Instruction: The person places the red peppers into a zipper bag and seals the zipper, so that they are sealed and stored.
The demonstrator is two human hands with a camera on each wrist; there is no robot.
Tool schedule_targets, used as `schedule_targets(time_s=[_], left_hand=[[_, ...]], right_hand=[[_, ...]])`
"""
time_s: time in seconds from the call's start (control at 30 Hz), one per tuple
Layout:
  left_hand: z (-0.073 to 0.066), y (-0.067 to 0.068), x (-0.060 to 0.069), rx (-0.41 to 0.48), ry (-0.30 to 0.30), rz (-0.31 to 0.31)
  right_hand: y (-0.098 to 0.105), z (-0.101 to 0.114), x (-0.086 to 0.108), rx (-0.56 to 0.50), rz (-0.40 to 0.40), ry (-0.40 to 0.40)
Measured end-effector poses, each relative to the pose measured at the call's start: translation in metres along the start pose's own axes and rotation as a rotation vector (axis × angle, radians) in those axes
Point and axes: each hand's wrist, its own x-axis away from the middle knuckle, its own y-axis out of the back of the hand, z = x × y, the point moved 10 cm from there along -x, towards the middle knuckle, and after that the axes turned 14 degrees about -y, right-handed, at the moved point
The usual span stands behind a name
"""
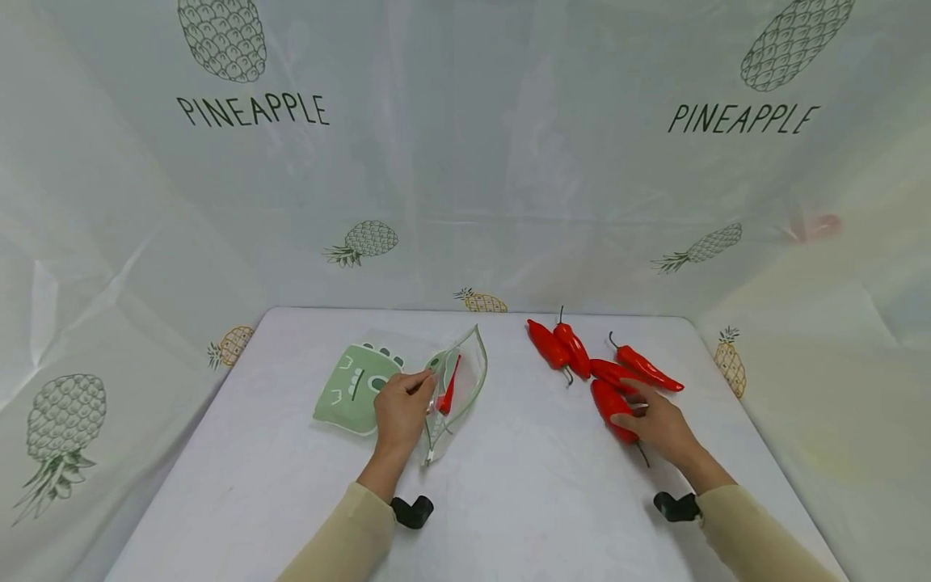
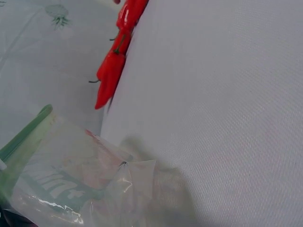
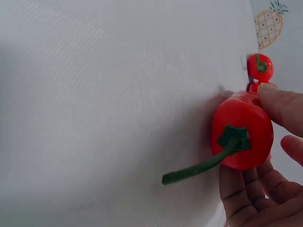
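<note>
My left hand (image 1: 399, 411) pinches the rim of a clear zip bag (image 1: 347, 396) printed with a green cartoon face. The bag lies on the table with its mouth spread toward the right, and a red chili pepper (image 1: 448, 394) shows inside. In the left wrist view the see-through bag (image 2: 71, 184) fills the lower left; the left fingers are hidden there. On the right, my right hand (image 1: 660, 423) grips a thick red chili pepper (image 1: 608, 406), thumb on one side and fingers on the other. Its green stem (image 3: 199, 170) points toward the right wrist camera.
Beyond the right hand lie more red peppers: one touching the gripped pepper (image 1: 609, 372), one farther right (image 1: 650, 369), and two side by side (image 1: 547, 343) near the back edge. A white table (image 1: 509, 501) bears everything, with a pineapple-print curtain (image 1: 465, 162) behind it.
</note>
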Motion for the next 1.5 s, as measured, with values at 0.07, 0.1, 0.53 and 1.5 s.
schedule_targets(time_s=[0.07,0.1,0.53,1.5], left_hand=[[-0.001,0.0,0.0,0.004,-0.007,-0.006],[-0.001,0.001,0.0,0.003,-0.011,-0.009],[-0.002,-0.001,-0.001,-0.016,-0.01,0.005],[0.0,-0.011,0.0,0.081,0.045,0.069]], right_hand=[[-0.002,0.001,-0.001,-0.002,0.006,0.008],[-0.004,0.002,-0.002,-0.005,0.009,0.009],[-0.014,0.009,-0.008,-0.071,0.059,-0.025],[-0.017,0.052,0.015,-0.312,0.08,0.021]])
